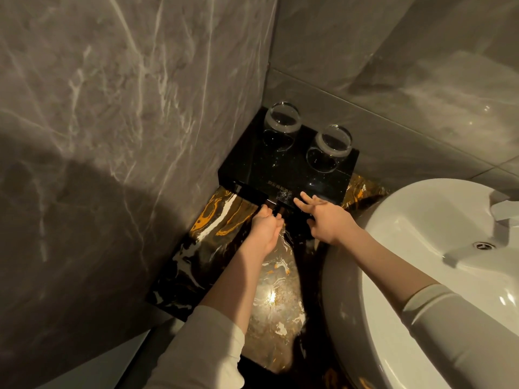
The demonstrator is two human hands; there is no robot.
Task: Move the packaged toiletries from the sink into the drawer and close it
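Both hands are at the front of the black box (286, 167) in the centre of the frame, tucked into the wall corner on the marbled counter (216, 220). Left hand (265, 228) has its fingers curled at the box's lower front edge, apparently on the drawer (252, 193) pull, though it's dark there and I can't tell exactly what it grips. Right hand (325, 217) is flat, fingers straight and spread, fingertips touching the front lip of the box top, holding nothing; looks like it's bracing the box. The drawer front seems flush or nearly so; the gap is too dim to judge. Sink (393, 276) at lower right: the visible part of the basin shows no packets, only the drain (483, 245). No toiletries are visible anywhere, not in either hand and not on the counter. So my read: either the transfer is done and this is the closing push, or the drawer is just about to be pulled open; the empty basin leans toward the first. What's left at most: seat the drawer fully. Two upturned glasses (282, 119) sit on the box top, so a hard shove could rattle them.
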